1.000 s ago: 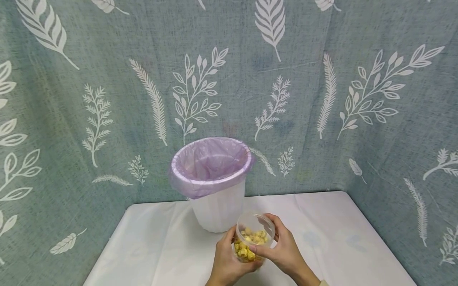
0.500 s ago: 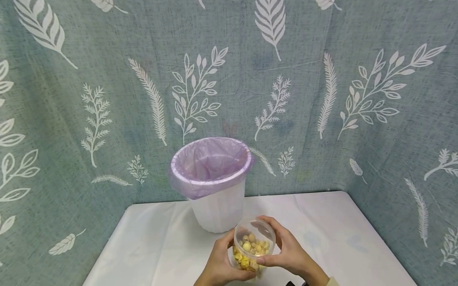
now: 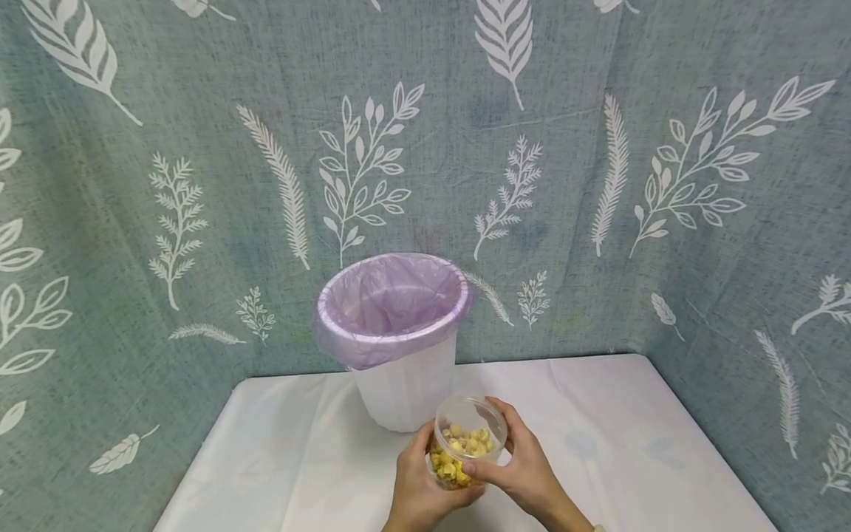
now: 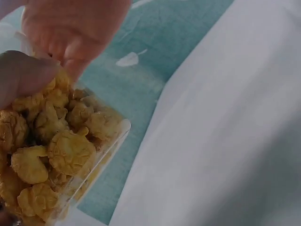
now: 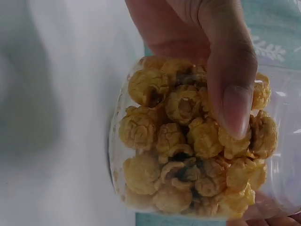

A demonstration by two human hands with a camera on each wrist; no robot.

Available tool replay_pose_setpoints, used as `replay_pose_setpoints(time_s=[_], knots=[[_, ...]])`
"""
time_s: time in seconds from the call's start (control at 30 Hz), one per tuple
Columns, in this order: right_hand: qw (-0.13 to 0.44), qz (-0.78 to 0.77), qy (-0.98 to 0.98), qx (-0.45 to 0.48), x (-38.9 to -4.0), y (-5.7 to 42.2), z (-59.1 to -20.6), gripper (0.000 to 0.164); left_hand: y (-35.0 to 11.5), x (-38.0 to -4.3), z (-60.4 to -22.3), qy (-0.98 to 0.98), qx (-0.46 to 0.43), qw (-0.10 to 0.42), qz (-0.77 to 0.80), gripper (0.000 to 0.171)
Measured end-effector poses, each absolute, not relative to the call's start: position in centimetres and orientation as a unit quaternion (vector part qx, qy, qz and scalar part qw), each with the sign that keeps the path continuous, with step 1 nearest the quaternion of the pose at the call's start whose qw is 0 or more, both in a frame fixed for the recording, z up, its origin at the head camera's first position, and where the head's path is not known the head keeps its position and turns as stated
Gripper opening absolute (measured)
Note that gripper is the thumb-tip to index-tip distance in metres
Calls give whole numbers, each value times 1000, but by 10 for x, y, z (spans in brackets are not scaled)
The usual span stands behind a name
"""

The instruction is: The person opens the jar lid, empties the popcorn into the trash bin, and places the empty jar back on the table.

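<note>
Head view: left hand (image 3: 423, 484) and right hand (image 3: 525, 462) grip a clear jar (image 3: 467, 408) partly filled with popcorn (image 3: 465, 444), near a white bin (image 3: 407, 391) lined with a purple bag (image 3: 382, 352). Left wrist: popcorn shows through the jar. Right wrist: a thumb (image 5: 235, 101) presses the jar's wall.

Here at the back of the counter (image 3: 299, 458), left of its middle, stands the bin (image 3: 408, 395), and the liner (image 3: 399, 295) sits inside it, folded out over the rim all round. Right behind it hangs the curtain (image 3: 439, 148), running down both sides of the counter too. Now in front, just right of the bin's base in the head view, there's the tub (image 3: 465, 411), popcorn (image 3: 459, 449) in its lower part, left grip (image 3: 422, 484) at its left side, right grip (image 3: 525, 459) at its right, a thumb from each on the near side.
</note>
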State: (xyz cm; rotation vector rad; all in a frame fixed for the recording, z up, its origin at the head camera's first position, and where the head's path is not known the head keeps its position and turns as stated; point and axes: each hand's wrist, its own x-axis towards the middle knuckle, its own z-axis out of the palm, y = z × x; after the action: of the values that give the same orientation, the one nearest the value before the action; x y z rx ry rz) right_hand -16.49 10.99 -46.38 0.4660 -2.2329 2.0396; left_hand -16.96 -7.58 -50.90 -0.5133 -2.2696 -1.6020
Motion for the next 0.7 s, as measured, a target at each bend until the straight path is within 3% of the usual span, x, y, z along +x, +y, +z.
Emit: replay_pose_setpoints(time_s=[0.17, 0.47, 0.7], knots=[[45, 665, -729, 157, -164, 112, -462, 81, -75, -168, -505, -789, -200, 143, -563, 86], [-23, 678, -677, 287, -168, 130, -459, 78, -92, -174, -495, -747, -315, 45, -583, 84], [-67, 693, -636, 332, -172, 134, -458, 81, -98, -176, -494, -708, -339, -22, -619, 85]])
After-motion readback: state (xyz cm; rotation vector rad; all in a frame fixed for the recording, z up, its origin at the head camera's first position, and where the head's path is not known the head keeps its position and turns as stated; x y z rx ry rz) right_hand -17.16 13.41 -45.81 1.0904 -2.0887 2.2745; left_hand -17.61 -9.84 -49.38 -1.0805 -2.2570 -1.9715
